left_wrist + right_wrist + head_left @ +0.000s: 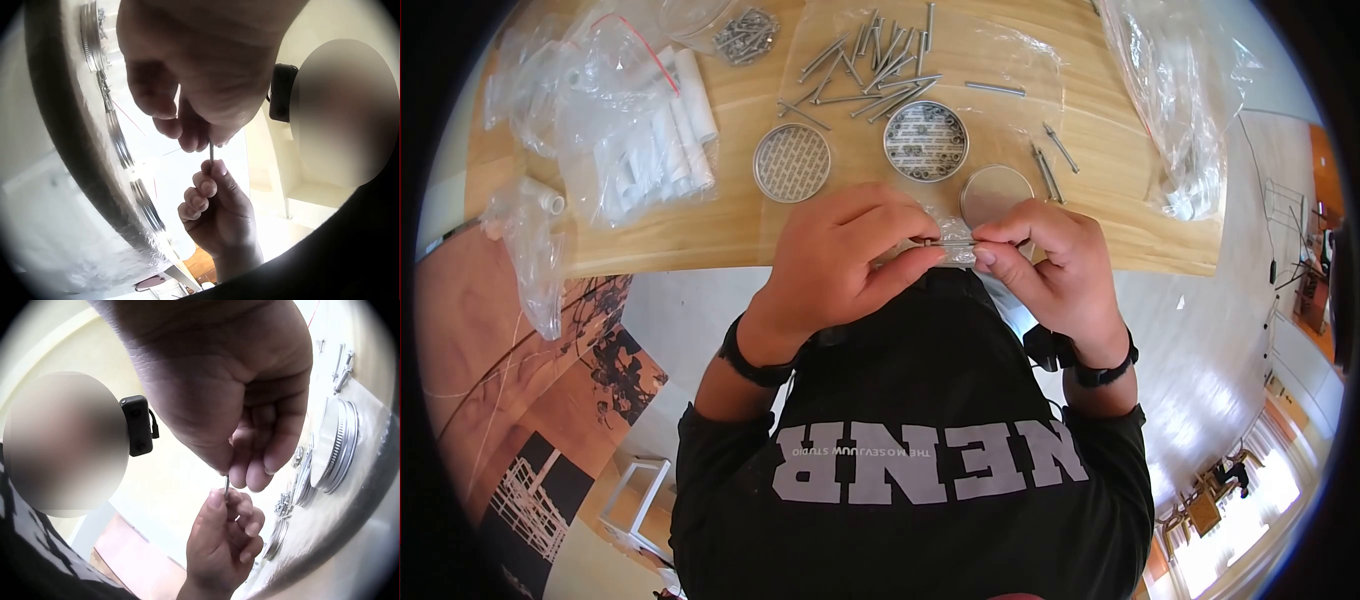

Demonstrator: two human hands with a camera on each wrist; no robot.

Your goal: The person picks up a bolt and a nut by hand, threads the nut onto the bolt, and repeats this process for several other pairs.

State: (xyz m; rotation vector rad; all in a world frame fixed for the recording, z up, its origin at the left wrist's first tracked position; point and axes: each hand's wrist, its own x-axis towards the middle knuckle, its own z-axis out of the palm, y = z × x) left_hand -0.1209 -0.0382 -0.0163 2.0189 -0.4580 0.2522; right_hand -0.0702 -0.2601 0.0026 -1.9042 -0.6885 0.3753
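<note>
My left hand point(840, 245) and right hand point(1050, 262) meet just above the table's near edge. Between them runs a thin metal bolt point(950, 243), lying level across the head view. The left thumb and forefinger pinch one end, and the right thumb and fingertips pinch the other. Both ends are hidden by the fingertips. In the left wrist view only a short stretch of the bolt's shaft point(212, 152) shows between the hands. Just beyond the hands lie a round metal lid point(997, 192) and an open tin of small nuts point(926, 142).
A pile of loose bolts point(880, 65) lies at the back of the wooden table point(1120, 225). Several more bolts point(1048, 172) lie at the right. Another round tin point(792, 162) stands left of the nuts. Plastic bags with white tubes point(670, 130) fill the left side.
</note>
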